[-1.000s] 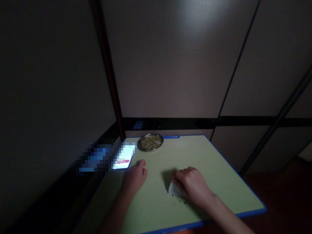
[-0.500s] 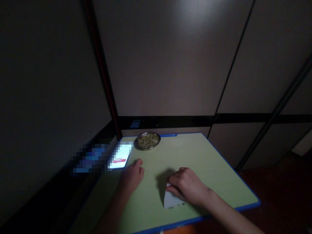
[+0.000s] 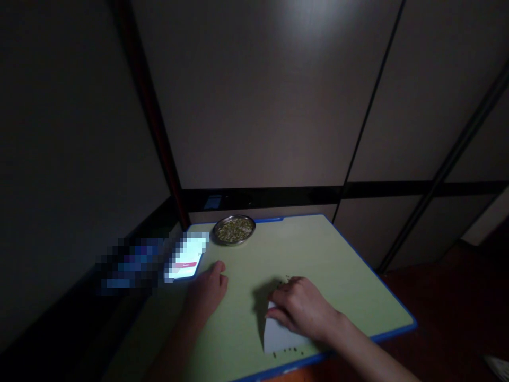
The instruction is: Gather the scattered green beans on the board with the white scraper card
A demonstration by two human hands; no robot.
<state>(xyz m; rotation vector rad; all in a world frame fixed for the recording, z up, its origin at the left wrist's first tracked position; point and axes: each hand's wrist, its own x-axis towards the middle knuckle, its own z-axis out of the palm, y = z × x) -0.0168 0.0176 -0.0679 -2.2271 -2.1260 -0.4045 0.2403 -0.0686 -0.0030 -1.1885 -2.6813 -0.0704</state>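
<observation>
My right hand (image 3: 298, 305) is closed on the upper edge of a white card (image 3: 278, 336), its fingers over the top and the thumb on the near face. The card stands tilted on the light green table (image 3: 318, 249), close to its front edge. Several small dark beans (image 3: 295, 349) lie along the card's lower edge, and a few more beans (image 3: 287, 277) show just beyond my fingers. My left hand (image 3: 209, 286) rests on the table to the left, loosely curled with thumb and forefinger apart, holding nothing.
At the back left stands a round metal dish (image 3: 234, 231) with greenish beans in it. A lit phone screen (image 3: 186, 257), partly pixelated, lies beside it. Blue trim (image 3: 393, 331) borders the table. Cabinet panels (image 3: 254, 106) rise behind.
The card and my right hand have come slightly nearer the table's front edge, and more beans show around the card. The view has shifted a little; my left hand stays on the table.
</observation>
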